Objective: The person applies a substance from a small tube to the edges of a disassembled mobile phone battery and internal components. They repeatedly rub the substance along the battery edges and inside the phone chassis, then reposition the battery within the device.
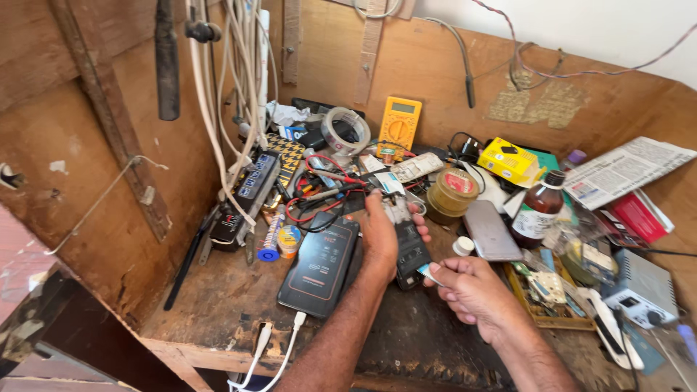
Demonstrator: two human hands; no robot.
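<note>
My left hand [380,238] reaches across the cluttered wooden bench and grips an opened phone [408,250], its dark inner side up, at the middle of the bench. My right hand [472,290] is just to the right of it, pinching a small thin pale blue and silver piece [428,274] between thumb and fingers, its tip close to the phone's lower end. A black tablet-like device [319,265] with an orange mark lies flat just left of my left wrist.
A yellow multimeter [398,123] leans on the back wall beside a tape roll [345,129]. A brown bottle [539,209], a silver phone [491,231], a yellow box [510,160] and a tan jar [450,193] crowd the right. A power strip [247,196] and cables lie on the left.
</note>
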